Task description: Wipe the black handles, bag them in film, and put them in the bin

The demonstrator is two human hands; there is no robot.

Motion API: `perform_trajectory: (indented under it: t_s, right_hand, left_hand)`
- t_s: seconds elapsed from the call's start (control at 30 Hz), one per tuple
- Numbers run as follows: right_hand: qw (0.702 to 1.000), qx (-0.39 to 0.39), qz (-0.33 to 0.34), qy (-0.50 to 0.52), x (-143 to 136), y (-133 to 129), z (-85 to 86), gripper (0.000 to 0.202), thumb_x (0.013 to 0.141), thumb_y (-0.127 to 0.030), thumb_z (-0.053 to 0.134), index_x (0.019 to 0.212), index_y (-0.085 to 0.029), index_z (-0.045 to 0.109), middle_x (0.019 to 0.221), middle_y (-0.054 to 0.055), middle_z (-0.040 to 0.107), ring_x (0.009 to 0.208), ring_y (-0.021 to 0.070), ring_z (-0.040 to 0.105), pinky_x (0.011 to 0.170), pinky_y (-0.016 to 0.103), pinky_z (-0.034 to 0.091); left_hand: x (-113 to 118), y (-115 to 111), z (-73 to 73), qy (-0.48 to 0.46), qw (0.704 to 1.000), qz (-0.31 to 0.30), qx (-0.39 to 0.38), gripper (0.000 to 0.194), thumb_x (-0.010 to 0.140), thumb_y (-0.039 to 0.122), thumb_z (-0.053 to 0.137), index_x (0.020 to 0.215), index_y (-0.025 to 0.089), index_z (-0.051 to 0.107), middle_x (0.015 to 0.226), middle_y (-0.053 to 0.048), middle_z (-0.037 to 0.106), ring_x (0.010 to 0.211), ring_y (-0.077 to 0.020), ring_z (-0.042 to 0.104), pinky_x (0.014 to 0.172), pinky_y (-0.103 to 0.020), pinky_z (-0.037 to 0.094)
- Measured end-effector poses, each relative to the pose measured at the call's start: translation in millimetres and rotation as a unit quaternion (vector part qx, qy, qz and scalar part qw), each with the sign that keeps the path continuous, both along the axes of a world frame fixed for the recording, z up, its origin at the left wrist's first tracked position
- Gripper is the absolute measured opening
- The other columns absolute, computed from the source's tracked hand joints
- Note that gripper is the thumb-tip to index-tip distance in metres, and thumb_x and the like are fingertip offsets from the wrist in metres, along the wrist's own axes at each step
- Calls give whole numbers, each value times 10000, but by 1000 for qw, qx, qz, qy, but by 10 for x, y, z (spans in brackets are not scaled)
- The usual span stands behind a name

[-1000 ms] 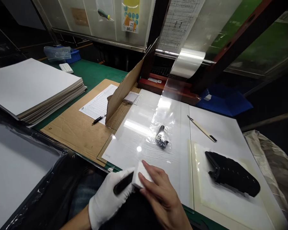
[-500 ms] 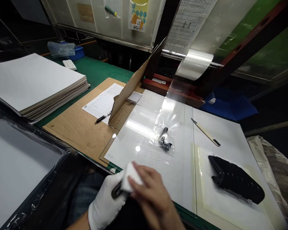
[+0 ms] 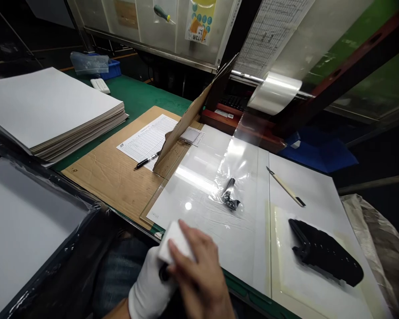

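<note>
My left hand (image 3: 149, 285), in a white glove, is closed around a small black part (image 3: 164, 273); most of that part is hidden by the hands. Bare, my right hand (image 3: 204, 270) grips a white sponge-like block (image 3: 173, 237) and presses it against the black part. Both hands are at the table's front edge. Beyond them, a black angled part (image 3: 232, 197) lies under or inside clear film (image 3: 242, 170) on the glass-covered white sheet. At the right, a larger black molded part (image 3: 329, 252) rests on a pale pad.
A craft knife (image 3: 286, 187) lies right of the film. The film roll (image 3: 275, 93) hangs on a rod at the back. An upright cardboard flap (image 3: 188, 117) divides off a form (image 3: 146, 139) and a pen (image 3: 146, 160). A stack of white sheets (image 3: 53, 110) stands left.
The white block and my right hand have shifted slightly up and left over the black part. The whole view has moved a little; the table items lie as before.
</note>
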State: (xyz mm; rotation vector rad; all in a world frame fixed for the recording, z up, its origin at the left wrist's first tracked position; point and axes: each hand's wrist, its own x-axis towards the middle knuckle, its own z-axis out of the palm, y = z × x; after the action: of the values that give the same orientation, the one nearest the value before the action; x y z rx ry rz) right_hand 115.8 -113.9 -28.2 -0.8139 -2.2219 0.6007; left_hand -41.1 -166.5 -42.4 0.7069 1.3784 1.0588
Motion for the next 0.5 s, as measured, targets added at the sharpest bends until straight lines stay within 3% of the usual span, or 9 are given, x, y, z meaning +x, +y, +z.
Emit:
perform_trajectory:
  t_s: [0.1, 0.2, 0.3, 0.37, 0.43, 0.5]
  right_hand:
    - [997, -55, -48, 11, -8, -45, -9, 534, 949, -81, 530, 1421, -330, 526, 1500, 84, 510, 1309, 244, 522, 998, 470, 530]
    - [997, -53, -25, 48, -133, 19, 13, 520, 943, -74, 531, 1392, -335, 559, 1505, 81, 500, 1328, 250, 500, 1004, 487, 523]
    - [979, -184, -49, 71, -373, 374, 90, 359, 984, -263, 560, 1332, -321, 624, 1500, 77, 505, 1359, 260, 478, 1063, 528, 486]
    - [960, -255, -80, 87, -493, 724, 180, 357, 960, -431, 599, 1289, -306, 662, 1499, 72, 510, 1397, 275, 445, 1125, 556, 422]
    - [954, -263, -102, 98, -523, 1002, 289, 399, 921, -525, 624, 1251, -308, 688, 1519, 54, 491, 1445, 291, 381, 1182, 584, 327]
    - [953, -252, -129, 111, -461, 1065, 366, 383, 928, -539, 606, 1235, -328, 694, 1535, 28, 474, 1469, 289, 341, 1207, 595, 262]
  left_hand:
    - [-46, -17, 28, 107, 991, -4, 85, 387, 905, 322, 676, 1283, 239, 685, 1262, -74, 711, 1171, -286, 651, 1090, -327, 453]
    - [-120, -40, 87, 141, 981, -17, 129, 414, 941, 355, 627, 1331, 217, 647, 1273, -97, 708, 1180, -288, 662, 1011, -296, 517]
    - [-174, -59, 158, 170, 978, -7, 120, 388, 948, 348, 627, 1311, 216, 660, 1267, -87, 715, 1173, -271, 672, 1013, -275, 524]
    - [-199, -61, 205, 186, 976, 5, 116, 374, 956, 344, 622, 1309, 226, 659, 1286, -69, 708, 1191, -245, 665, 1055, -265, 504]
    - [-217, -53, 245, 183, 974, 17, 135, 383, 951, 359, 626, 1310, 229, 656, 1261, -60, 722, 1163, -232, 684, 1034, -256, 528]
    - [-219, -35, 279, 173, 972, 28, 154, 368, 946, 371, 627, 1285, 235, 672, 1216, -49, 745, 1119, -227, 708, 1008, -256, 551]
